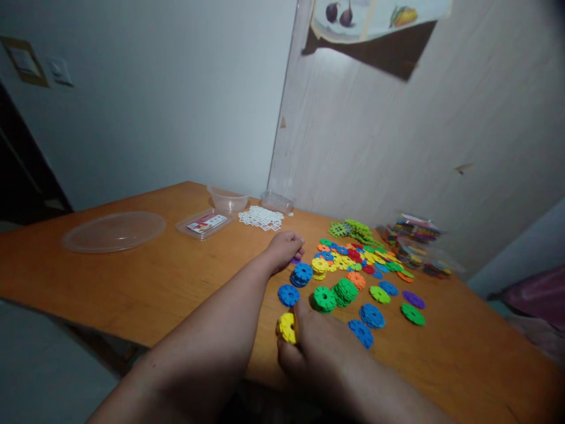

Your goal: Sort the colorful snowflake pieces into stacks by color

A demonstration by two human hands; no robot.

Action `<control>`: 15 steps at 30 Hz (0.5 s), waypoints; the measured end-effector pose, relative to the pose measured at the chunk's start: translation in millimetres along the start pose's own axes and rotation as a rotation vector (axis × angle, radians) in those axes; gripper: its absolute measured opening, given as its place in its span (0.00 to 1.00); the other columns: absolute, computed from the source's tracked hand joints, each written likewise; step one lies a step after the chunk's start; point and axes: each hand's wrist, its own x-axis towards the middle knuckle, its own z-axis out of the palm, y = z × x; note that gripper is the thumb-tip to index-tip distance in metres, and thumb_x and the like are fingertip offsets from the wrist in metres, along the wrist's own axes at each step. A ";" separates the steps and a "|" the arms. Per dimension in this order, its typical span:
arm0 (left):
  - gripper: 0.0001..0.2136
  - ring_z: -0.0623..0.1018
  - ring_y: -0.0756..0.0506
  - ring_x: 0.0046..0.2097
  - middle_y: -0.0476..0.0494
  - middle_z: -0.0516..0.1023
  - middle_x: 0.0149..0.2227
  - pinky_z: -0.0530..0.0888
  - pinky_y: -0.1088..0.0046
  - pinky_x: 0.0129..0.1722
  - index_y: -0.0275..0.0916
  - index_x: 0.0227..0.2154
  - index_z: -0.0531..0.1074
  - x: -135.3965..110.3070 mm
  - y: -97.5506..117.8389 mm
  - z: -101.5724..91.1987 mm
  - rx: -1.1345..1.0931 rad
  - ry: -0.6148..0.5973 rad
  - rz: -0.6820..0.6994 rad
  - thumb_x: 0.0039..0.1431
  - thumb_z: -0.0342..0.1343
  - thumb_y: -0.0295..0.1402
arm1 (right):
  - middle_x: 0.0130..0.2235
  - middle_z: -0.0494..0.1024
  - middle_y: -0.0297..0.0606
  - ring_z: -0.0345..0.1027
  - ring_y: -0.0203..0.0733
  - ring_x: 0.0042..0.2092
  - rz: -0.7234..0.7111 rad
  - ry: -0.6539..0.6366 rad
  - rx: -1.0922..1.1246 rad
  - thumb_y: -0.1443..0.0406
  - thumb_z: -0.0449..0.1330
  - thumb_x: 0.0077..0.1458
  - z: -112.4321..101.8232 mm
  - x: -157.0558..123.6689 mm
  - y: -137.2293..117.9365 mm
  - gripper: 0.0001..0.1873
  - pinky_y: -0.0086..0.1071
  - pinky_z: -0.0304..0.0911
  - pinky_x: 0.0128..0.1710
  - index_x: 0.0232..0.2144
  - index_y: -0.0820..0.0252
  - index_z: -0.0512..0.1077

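Gripping yellow discs (288, 327) in right hand (315, 340), at six o'clock from curled left hand (282, 247) (cannot tell if holding), and could topple green stack (345, 290), at two o'clock from these discs, by careless brushing.

Home room, wooden table (176, 265), toy discs (344, 291), fruit poster (375, 22)
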 end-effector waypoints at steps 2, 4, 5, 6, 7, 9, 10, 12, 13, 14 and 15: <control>0.06 0.72 0.53 0.23 0.46 0.75 0.24 0.67 0.77 0.24 0.36 0.27 0.66 0.5 -0.9 0.1 0.001 0.000 -0.003 0.58 0.54 0.31 | 0.37 0.80 0.48 0.75 0.54 0.36 -0.003 0.029 0.006 0.54 0.52 0.55 1.2 1.3 1.4 0.17 0.34 0.53 0.26 0.42 0.59 0.66; 0.06 0.72 0.53 0.23 0.46 0.75 0.25 0.67 0.77 0.24 0.36 0.27 0.66 0.8 -1.5 0.2 0.001 0.001 -0.004 0.58 0.54 0.31 | 0.37 0.80 0.47 0.74 0.54 0.37 -0.003 0.058 0.017 0.52 0.52 0.55 2.0 0.0 4.8 0.18 0.34 0.52 0.27 0.42 0.58 0.65; 0.06 0.71 0.53 0.23 0.46 0.75 0.25 0.68 0.77 0.24 0.36 0.27 0.67 0.8 -1.7 0.4 -0.001 0.001 -0.005 0.58 0.54 0.31 | 0.37 0.79 0.46 0.74 0.54 0.37 0.000 0.068 0.023 0.51 0.53 0.55 2.3 -1.2 6.9 0.19 0.34 0.52 0.27 0.41 0.57 0.65; 0.06 0.71 0.53 0.22 0.46 0.75 0.25 0.68 0.77 0.25 0.36 0.27 0.67 0.7 -1.7 0.6 -0.002 0.000 -0.005 0.57 0.54 0.31 | 0.37 0.79 0.46 0.74 0.54 0.37 0.003 0.073 0.031 0.49 0.53 0.55 2.3 -2.7 9.1 0.20 0.33 0.51 0.27 0.41 0.57 0.65; 0.06 0.71 0.53 0.22 0.46 0.75 0.25 0.68 0.77 0.25 0.36 0.27 0.67 0.5 -1.6 0.7 -0.004 -0.001 -0.005 0.57 0.54 0.32 | 0.37 0.79 0.45 0.73 0.53 0.37 0.003 0.078 0.040 0.48 0.54 0.54 2.2 -4.3 11.1 0.21 0.33 0.51 0.27 0.41 0.56 0.65; 0.06 0.71 0.53 0.22 0.46 0.75 0.25 0.68 0.77 0.25 0.36 0.27 0.66 0.0 -1.2 1.0 -0.006 -0.002 -0.003 0.57 0.54 0.32 | 0.37 0.79 0.44 0.73 0.51 0.36 0.002 0.080 0.061 0.46 0.56 0.52 1.7 -7.1 13.9 0.22 0.32 0.50 0.27 0.40 0.56 0.65; 0.06 0.71 0.53 0.23 0.46 0.75 0.25 0.68 0.77 0.25 0.36 0.27 0.66 -0.2 -1.0 1.1 -0.006 -0.002 -0.003 0.58 0.54 0.31 | 0.36 0.79 0.43 0.73 0.50 0.36 0.001 0.075 0.074 0.46 0.57 0.51 1.4 -8.0 14.5 0.23 0.32 0.50 0.27 0.40 0.56 0.65; 0.06 0.71 0.53 0.23 0.46 0.75 0.25 0.68 0.77 0.25 0.37 0.27 0.66 -0.4 -0.5 0.9 -0.004 -0.002 -0.004 0.58 0.54 0.31 | 0.36 0.79 0.42 0.72 0.48 0.35 -0.006 0.066 0.097 0.46 0.58 0.51 1.0 -8.6 14.0 0.23 0.31 0.50 0.26 0.40 0.55 0.66; 0.05 0.71 0.53 0.23 0.46 0.74 0.25 0.68 0.77 0.25 0.37 0.27 0.66 -0.4 -0.4 0.7 -0.002 -0.003 -0.004 0.58 0.54 0.31 | 0.36 0.78 0.42 0.72 0.47 0.35 -0.009 0.061 0.103 0.46 0.58 0.52 0.6 -8.4 13.3 0.22 0.31 0.49 0.26 0.39 0.56 0.66; 0.05 0.71 0.53 0.23 0.46 0.74 0.24 0.68 0.77 0.25 0.37 0.27 0.66 -0.2 -0.3 0.6 0.000 -0.003 -0.004 0.58 0.54 0.31 | 0.35 0.78 0.42 0.72 0.47 0.35 -0.013 0.058 0.108 0.46 0.58 0.52 -0.2 -8.0 12.7 0.22 0.31 0.49 0.26 0.39 0.56 0.66; 0.05 0.71 0.53 0.23 0.46 0.74 0.24 0.68 0.77 0.25 0.37 0.27 0.66 0.0 -0.3 0.4 0.002 -0.004 -0.003 0.57 0.54 0.31 | 0.35 0.78 0.42 0.72 0.47 0.35 -0.015 0.058 0.112 0.46 0.58 0.52 -1.6 -7.9 12.5 0.23 0.31 0.49 0.26 0.40 0.56 0.67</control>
